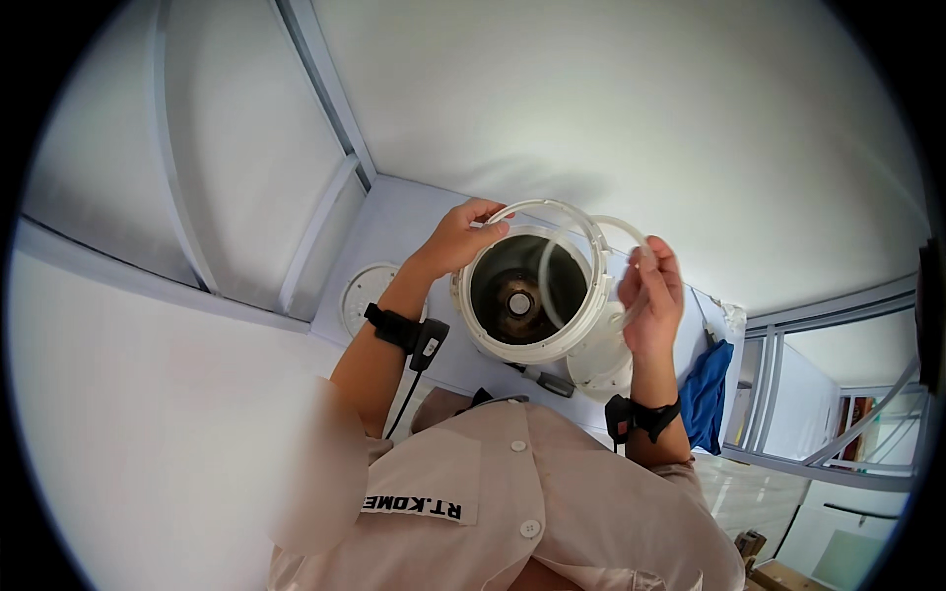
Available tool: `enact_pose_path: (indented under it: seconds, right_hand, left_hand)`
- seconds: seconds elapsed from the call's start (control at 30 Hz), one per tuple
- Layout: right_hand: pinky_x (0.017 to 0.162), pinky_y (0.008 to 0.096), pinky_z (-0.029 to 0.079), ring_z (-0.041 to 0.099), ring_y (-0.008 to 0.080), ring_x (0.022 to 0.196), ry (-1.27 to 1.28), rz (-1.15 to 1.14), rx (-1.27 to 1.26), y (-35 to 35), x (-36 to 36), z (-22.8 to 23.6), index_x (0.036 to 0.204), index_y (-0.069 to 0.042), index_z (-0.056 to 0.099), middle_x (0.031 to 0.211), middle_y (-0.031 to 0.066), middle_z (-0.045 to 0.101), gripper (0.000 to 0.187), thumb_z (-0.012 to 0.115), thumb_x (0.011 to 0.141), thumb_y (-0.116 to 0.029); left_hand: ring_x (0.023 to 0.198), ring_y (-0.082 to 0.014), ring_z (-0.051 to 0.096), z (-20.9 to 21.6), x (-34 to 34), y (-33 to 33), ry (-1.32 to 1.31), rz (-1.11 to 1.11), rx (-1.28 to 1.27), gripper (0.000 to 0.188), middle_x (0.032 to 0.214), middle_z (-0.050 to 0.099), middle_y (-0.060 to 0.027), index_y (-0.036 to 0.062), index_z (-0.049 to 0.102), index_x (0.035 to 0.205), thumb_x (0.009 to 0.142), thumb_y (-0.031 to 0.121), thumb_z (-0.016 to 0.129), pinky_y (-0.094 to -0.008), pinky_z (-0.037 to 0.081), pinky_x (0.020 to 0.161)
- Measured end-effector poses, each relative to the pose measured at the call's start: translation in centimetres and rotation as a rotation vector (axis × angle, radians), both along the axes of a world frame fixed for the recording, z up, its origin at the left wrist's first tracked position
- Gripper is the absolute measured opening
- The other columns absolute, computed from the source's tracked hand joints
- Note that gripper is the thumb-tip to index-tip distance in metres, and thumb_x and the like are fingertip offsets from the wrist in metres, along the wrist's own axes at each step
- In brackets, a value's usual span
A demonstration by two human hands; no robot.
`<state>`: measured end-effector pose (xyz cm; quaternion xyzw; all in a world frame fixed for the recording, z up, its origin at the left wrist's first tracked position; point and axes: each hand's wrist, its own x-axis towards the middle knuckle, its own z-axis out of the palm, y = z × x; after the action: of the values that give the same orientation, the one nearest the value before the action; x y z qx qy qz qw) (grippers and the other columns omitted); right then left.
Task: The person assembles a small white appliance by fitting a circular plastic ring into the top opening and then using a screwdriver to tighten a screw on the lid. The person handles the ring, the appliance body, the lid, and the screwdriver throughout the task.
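A white rice-cooker body (481, 335) stands on the table, its top uncovered. Inside its dark well a round metal piece (519, 304) sits at the centre, with brownish stains around it. My left hand (461, 238) pinches a white plastic ring (548, 204) by its left side, above the far part of the opening. Held up in my right hand (653, 295) is a thin translucent ring (631, 232), tilted over the right side of the cooker. The two rings overlap in the picture; whether they touch I cannot tell.
A white round plate with small holes (363, 303) lies left of the cooker. Near it on the right is a pale round piece (603, 372). A dark-handled tool (552, 382) rests in front. Blue cloth (708, 396) hangs at the table's right end (737, 379). White walls stand behind and left.
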<state>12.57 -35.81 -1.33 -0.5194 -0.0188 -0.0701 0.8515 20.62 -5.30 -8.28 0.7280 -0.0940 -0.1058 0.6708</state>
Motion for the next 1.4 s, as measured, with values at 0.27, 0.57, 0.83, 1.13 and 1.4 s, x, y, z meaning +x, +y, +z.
enact_pose_path:
  seconds: [0.27,0.57,0.83,1.13,1.4]
  right_hand:
    - [0.064,0.0199,0.040,0.050,0.0053,0.074,-0.248,-0.377,-0.259,-4.9,-3.3,-0.2,0.130,-0.004,0.056,0.102,0.0038,0.064,0.029,0.069,0.104,-0.007]
    - [0.064,0.0275,0.041,0.050,0.0127,0.074,-0.762,-0.607,-0.383,-5.3,-8.8,0.3,0.130,-0.006,0.050,0.099,0.0093,0.058,0.021,0.058,0.112,-0.013]
    - [0.081,0.0295,0.049,0.059,0.0175,0.090,-0.629,-0.458,-0.398,-3.3,-11.2,-0.5,0.131,-0.002,0.051,0.107,0.0138,0.063,0.025,0.060,0.110,-0.012]
    - [0.072,0.0259,0.045,0.058,0.0143,0.082,-0.631,-0.476,-0.375,-2.3,-12.9,-0.8,0.127,-0.002,0.054,0.099,0.0119,0.063,0.021,0.060,0.111,-0.014]
    - [0.061,0.0237,0.038,0.049,0.0116,0.070,-0.531,-0.651,-0.328,-6.7,-14.4,-1.2,0.127,-0.004,0.054,0.093,0.0097,0.062,0.018,0.057,0.112,-0.014]
  left_hand:
    - [0.125,-0.0296,0.068,-0.7,-1.8,-1.0,-0.129,0.036,0.106,0.043,0.145,0.067,-0.0181,-0.0012,0.065,0.143,0.104,0.018,0.065,-0.0373,0.053,0.107]
    - [0.123,-0.0270,0.070,-0.2,-1.7,-0.4,-0.063,0.016,0.223,0.044,0.141,0.070,-0.0205,-0.0013,0.061,0.148,0.108,0.016,0.059,-0.0369,0.053,0.107]
    - [0.130,-0.0317,0.067,-0.7,-1.4,-1.0,-0.232,0.046,0.326,0.042,0.145,0.067,-0.0206,-0.0009,0.061,0.148,0.109,0.015,0.058,-0.0385,0.051,0.111]
    - [0.135,-0.0346,0.064,0.9,-2.7,-1.6,-0.356,0.072,0.487,0.036,0.147,0.066,-0.0179,0.0038,0.068,0.141,0.106,0.013,0.062,-0.0398,0.051,0.112]
    - [0.124,-0.0336,0.070,5.3,-6.9,-4.8,-0.573,0.133,0.402,0.025,0.132,0.074,-0.0166,0.0022,0.075,0.121,0.098,0.008,0.070,-0.0399,0.055,0.105]
